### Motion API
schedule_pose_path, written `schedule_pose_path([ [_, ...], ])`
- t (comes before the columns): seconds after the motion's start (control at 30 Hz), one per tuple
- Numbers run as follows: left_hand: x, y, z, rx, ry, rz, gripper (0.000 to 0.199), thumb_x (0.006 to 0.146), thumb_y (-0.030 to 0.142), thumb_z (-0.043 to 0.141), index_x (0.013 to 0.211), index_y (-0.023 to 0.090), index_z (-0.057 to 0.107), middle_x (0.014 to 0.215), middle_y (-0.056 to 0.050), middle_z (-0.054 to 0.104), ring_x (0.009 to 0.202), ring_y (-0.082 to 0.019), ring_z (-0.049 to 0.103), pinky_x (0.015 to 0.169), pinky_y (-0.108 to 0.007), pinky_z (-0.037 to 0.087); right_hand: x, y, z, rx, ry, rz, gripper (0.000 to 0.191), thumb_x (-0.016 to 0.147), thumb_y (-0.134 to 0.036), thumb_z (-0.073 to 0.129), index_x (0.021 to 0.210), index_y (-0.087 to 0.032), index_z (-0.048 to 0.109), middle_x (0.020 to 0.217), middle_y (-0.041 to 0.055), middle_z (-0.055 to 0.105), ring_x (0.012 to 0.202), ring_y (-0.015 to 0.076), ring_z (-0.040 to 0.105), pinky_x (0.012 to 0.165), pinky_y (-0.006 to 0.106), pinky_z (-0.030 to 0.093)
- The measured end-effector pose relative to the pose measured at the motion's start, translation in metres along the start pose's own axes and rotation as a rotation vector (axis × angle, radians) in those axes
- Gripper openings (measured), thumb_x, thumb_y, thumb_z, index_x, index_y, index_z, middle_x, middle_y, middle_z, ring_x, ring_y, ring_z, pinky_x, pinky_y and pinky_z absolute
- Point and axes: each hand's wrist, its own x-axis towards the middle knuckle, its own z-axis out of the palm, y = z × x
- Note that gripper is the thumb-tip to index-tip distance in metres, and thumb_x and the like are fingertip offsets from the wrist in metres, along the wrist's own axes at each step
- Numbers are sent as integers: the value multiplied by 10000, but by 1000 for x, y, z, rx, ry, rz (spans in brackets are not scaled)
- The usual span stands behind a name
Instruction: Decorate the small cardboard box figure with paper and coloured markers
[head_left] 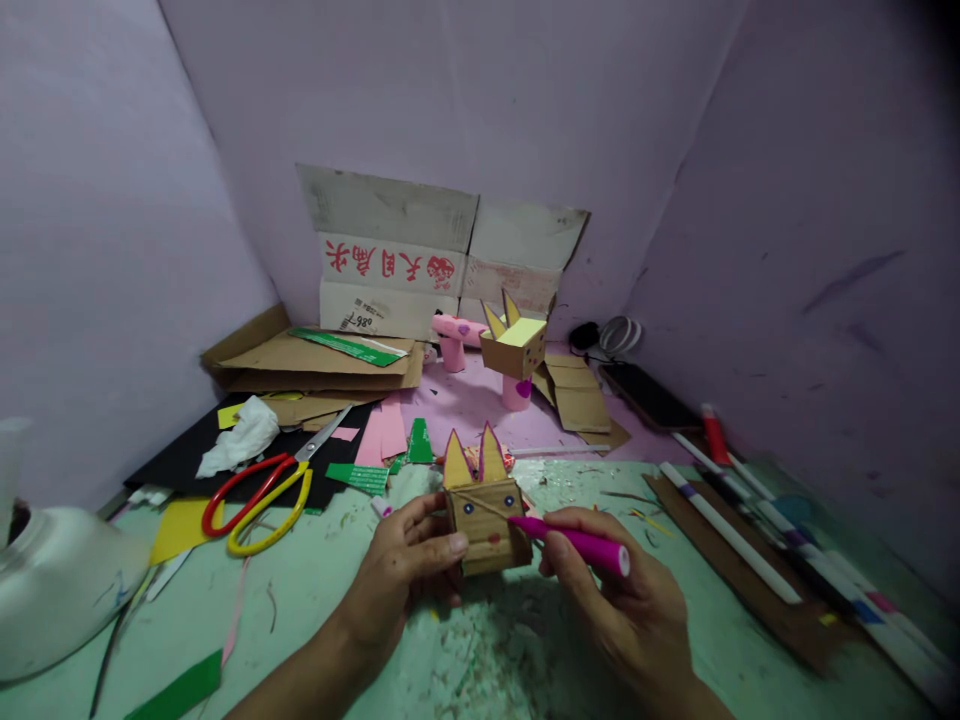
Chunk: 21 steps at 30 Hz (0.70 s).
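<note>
My left hand [411,555] grips a small cardboard box head [484,530] by its left side, thumb on the front. Two pointed yellow ears with purple edges rise from its top; two blue eyes and a red mouth mark the face. Between the fingers of my right hand [611,585] is a magenta marker [581,543], its tip at the right side of the face, by the right eye. Behind the box stands a cardboard animal [511,350] with yellow ears and pink legs. A small purple-and-white cap [382,507] lies near my left fingers.
Scissors [281,485] with red and yellow handles lie at left, near crumpled tissue [244,435] and a white container [67,590]. Cardboard sheets [322,362] and a printed box panel [390,260] fill the back. Several markers [731,535] and a phone [651,393] lie at right.
</note>
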Motion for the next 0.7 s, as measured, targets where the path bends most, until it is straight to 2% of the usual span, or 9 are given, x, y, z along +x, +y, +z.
schedule_pose_path([
  [0.13,0,-1,-1,-1,-1,8,672,572,329,809,1152,74,588,987,-162,710,614,-178,640,397,-217,490,-1,-1,1,9,50,57,97,857,-221,635,925,-270,685,618,-53,630,513,124,595,499,220,478],
  [0.37,0,-2,-1,-8,16,-5,679,555,349,819,1139,78,603,999,-166,705,660,-207,665,396,-219,491,1,-1,-1,-34,35,-25,122,850,-176,625,929,-258,668,639,-55,644,536,110,617,534,194,499],
  [0.57,1,0,0,4,-13,1,649,576,346,808,1136,84,609,1022,-173,707,663,-203,670,404,-211,491,-2,0,-1,-32,-6,-19,112,872,-185,610,948,-252,656,639,-55,627,536,107,603,540,204,492],
  [0.7,0,1,0,15,-1,9,646,566,349,807,1122,82,615,953,-147,711,654,-200,657,406,-215,492,-2,3,-1,-25,-33,-36,125,884,-177,605,971,-257,647,657,-55,636,553,105,618,554,198,503],
])
